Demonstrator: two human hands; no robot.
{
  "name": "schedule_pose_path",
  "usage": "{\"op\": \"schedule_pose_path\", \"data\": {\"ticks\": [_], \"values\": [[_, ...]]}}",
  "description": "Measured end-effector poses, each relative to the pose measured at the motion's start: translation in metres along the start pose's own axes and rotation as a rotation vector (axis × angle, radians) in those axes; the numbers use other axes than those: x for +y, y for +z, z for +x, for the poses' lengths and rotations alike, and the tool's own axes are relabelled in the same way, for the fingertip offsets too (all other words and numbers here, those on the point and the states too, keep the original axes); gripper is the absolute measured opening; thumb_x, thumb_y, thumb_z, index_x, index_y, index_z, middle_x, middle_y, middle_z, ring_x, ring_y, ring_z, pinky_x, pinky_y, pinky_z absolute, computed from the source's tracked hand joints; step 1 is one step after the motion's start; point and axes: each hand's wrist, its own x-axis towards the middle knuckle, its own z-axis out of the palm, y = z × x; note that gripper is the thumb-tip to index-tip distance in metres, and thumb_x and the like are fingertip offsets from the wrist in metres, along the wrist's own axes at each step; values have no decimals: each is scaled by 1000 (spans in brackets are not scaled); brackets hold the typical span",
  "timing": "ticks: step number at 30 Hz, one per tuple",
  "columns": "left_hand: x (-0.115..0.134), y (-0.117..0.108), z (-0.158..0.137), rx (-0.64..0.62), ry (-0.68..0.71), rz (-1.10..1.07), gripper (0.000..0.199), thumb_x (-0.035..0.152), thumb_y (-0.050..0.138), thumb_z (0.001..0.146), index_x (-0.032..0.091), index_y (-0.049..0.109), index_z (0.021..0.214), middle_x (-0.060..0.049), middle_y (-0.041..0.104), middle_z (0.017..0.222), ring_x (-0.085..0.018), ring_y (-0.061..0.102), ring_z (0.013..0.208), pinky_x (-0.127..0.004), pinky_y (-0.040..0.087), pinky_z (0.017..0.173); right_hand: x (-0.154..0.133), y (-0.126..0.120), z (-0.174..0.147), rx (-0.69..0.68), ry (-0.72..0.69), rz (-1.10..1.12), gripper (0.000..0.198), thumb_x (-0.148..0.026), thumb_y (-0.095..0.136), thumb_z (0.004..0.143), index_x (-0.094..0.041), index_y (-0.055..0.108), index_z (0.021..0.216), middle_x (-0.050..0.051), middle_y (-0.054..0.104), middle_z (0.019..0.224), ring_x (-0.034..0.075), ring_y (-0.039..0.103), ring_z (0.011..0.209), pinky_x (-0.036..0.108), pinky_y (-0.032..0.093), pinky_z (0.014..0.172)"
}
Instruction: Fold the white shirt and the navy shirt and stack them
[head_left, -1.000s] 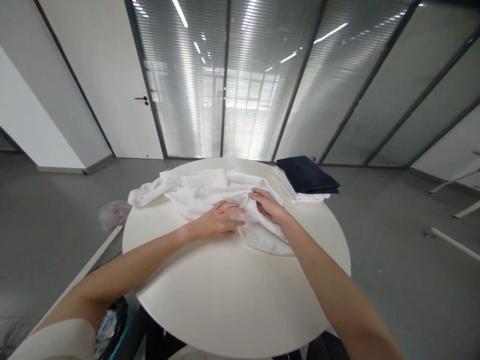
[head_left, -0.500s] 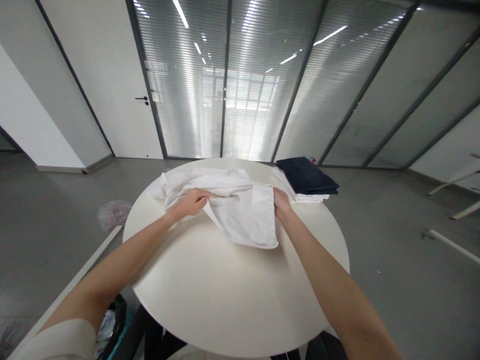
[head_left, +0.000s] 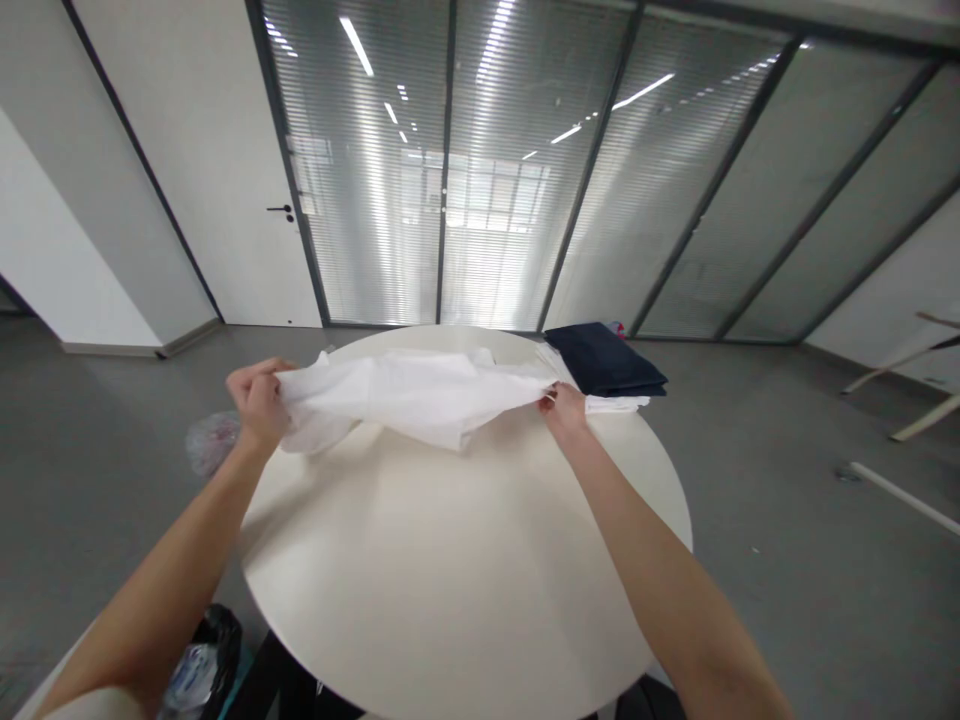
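A thin white garment [head_left: 405, 390], its exact kind hard to make out, is stretched sideways across the far half of the round white table [head_left: 450, 580]. Its left end is pinched in my closed left hand [head_left: 259, 396], which is raised at the table's left edge. My right hand [head_left: 564, 408] grips the opposite end between thumb and fingers, close to a folded stack. Between the hands the cloth sags, and its lower edge hangs loosely towards me. Further crumpled white fabric lies behind it on the table.
Right of my right hand, a folded navy cloth [head_left: 604, 360] lies on folded white cloth [head_left: 619, 404]. A clear plastic bag [head_left: 210, 443] rests on the floor at left. A black-lined bin [head_left: 202, 665] stands below the table at lower left. Glass partitions [head_left: 495, 200] rise behind.
My left hand has moved left and up to the garment's far left end, drawing it out wide. The panel that hung near my right hand has lifted and flattened.
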Motion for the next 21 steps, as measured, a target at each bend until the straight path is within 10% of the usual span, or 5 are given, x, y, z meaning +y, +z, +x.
{"op": "schedule_pose_path", "data": {"ticks": [2, 4, 7, 16, 21], "values": [[14, -22, -23, -232, 28, -25, 41, 53, 39, 82, 23, 55, 58, 0, 55, 57, -15, 48, 59, -28, 41, 54, -6, 0, -2, 22, 3, 2, 20, -38, 60, 68, -26, 48, 78, -3, 54, 62, 16, 58, 58, 29, 50, 51], [31, -42, -38, -780, 5, -17, 38, 55, 51, 82, 24, 66, 64, -1, 61, 60, -16, 54, 59, -29, 47, 58, -17, 0, -9, 23, -7, -4, 23, -36, 59, 66, -27, 53, 86, -4, 56, 65, 16, 57, 59, 28, 48, 51], [49, -57, -43, -1273, -135, -44, 42, 56, 52, 88, 26, 74, 108, -5, 71, 77, -19, 65, 66, -29, 52, 62, -40, -5, -29, -86, -79, -58, 23, -35, 58, 66, -26, 60, 87, -2, 61, 71, 15, 57, 62, 28, 48, 55], [35, 29, -43, -998, 220, 279, 47, 52, 56, 91, 24, 63, 128, -10, 66, 127, -26, 63, 113, -35, 47, 96, -57, -69, -81, -279, -363, -687, 24, -33, 53, 77, -22, 74, 77, 7, 71, 85, 23, 62, 74, 36, 51, 67], [26, 79, -62, -943, 411, 444, 48, 42, 67, 86, 28, 60, 131, -11, 63, 121, -29, 61, 110, -40, 45, 97, -48, -94, -87, -163, -694, -1092, 26, -27, 50, 85, -21, 76, 86, 14, 65, 110, 29, 64, 98, 48, 51, 90]]}}
